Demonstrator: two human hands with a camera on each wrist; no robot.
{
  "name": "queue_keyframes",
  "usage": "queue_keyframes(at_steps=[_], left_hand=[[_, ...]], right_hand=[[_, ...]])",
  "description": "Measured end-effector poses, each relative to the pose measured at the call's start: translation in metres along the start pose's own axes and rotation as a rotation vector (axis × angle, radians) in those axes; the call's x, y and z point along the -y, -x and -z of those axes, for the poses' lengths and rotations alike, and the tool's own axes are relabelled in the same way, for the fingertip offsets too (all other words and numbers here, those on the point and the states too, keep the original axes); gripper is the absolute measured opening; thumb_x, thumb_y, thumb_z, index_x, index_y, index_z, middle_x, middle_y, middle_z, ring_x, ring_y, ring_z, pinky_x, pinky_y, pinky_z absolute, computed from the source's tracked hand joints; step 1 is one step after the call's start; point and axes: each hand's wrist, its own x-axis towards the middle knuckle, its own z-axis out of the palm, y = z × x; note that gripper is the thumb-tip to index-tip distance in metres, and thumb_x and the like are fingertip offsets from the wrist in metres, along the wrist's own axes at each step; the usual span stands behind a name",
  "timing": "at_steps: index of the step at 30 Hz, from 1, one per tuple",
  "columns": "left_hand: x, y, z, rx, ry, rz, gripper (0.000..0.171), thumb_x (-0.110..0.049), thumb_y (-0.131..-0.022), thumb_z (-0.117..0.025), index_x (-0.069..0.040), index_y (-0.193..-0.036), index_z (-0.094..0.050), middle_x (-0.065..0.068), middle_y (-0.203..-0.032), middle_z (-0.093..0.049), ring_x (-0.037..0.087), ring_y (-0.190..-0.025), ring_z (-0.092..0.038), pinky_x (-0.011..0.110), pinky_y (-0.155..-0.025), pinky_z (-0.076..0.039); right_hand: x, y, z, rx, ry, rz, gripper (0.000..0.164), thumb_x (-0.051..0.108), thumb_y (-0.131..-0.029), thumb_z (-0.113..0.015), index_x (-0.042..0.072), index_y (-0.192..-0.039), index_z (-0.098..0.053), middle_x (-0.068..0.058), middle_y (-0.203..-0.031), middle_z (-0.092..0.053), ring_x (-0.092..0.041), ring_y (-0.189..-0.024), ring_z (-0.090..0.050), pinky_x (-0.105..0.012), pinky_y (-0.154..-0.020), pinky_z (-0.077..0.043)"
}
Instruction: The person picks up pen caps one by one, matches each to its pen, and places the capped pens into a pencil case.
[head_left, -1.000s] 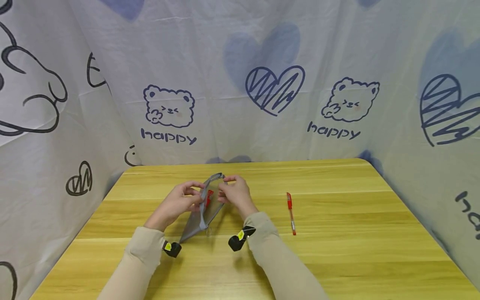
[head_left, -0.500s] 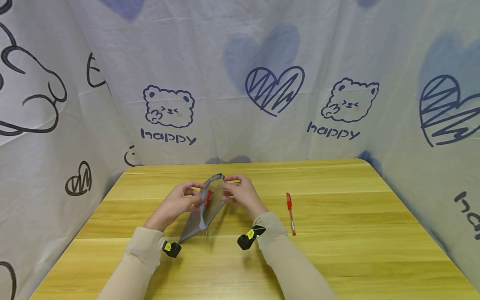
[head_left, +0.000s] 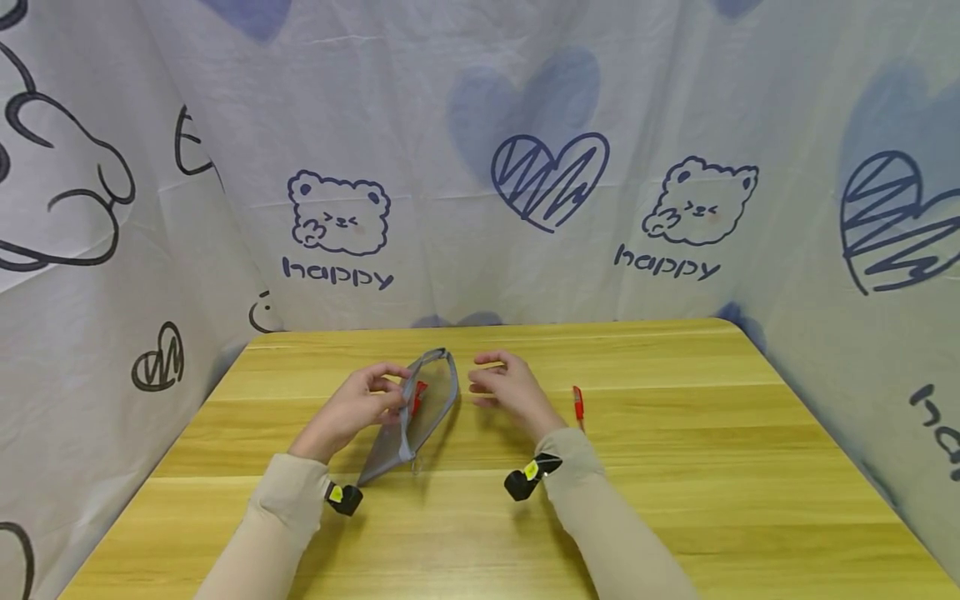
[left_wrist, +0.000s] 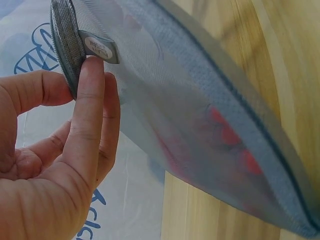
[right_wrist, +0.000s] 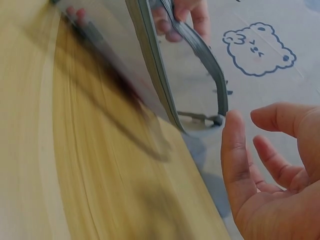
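Note:
A grey mesh zipper pouch (head_left: 390, 454) stands tilted on the table, its mouth spread apart toward the right. My left hand (head_left: 363, 404) pinches one edge of that mouth between thumb and fingers; the left wrist view shows the grip beside a small fabric tag (left_wrist: 98, 47). Red pens (head_left: 418, 397) show inside, blurred through the mesh in the left wrist view. To the right of the mouth, my right hand (head_left: 513, 390) hovers apart from the pouch with relaxed fingers and nothing in them. Farther right lies a red pen (head_left: 578, 404), its lower part hidden behind the right wrist.
The wooden table (head_left: 712, 467) ends at a printed cloth curtain (head_left: 450, 250) along the back and sides. Black wrist cameras (head_left: 521, 483) stick out below both wrists.
My right hand has let go of the pouch's edge and moved right, its forearm now partly covering the loose pen. The left hand and the pouch have stayed nearly in place.

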Motion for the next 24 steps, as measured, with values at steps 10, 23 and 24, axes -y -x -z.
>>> queue_keyframes(at_steps=[10, 23, 24], left_hand=[[0.001, -0.001, -0.002, 0.006, -0.004, 0.007, 0.041, -0.004, -0.104, -0.057, -0.001, -0.145, -0.055, 0.013, -0.112, -0.064, 0.019, -0.095, -0.069, 0.037, -0.086, -0.064], [0.002, -0.001, -0.001, 0.007, 0.003, 0.013, 0.042, -0.002, -0.103, -0.058, -0.001, -0.144, -0.056, 0.014, -0.115, -0.064, 0.019, -0.095, -0.069, 0.036, -0.086, -0.064], [0.002, -0.001, -0.001, 0.008, 0.004, 0.013, 0.042, -0.002, -0.103, -0.059, -0.001, -0.144, -0.056, 0.014, -0.114, -0.064, 0.019, -0.095, -0.070, 0.036, -0.086, -0.064]], right_hand=[[-0.004, 0.007, 0.029, -0.011, 0.058, -0.013, 0.032, 0.009, -0.104, -0.068, 0.004, -0.135, -0.061, -0.013, -0.119, -0.067, -0.037, -0.116, -0.070, -0.029, -0.081, -0.065], [-0.008, 0.012, 0.059, -0.042, 0.123, -0.016, 0.035, 0.011, -0.104, -0.069, 0.000, -0.136, -0.058, -0.015, -0.121, -0.067, -0.032, -0.111, -0.070, -0.030, -0.083, -0.066], [-0.009, 0.012, 0.062, -0.045, 0.129, -0.018, 0.035, 0.011, -0.104, -0.068, 0.000, -0.136, -0.058, -0.015, -0.120, -0.067, -0.032, -0.111, -0.070, -0.030, -0.083, -0.065]])
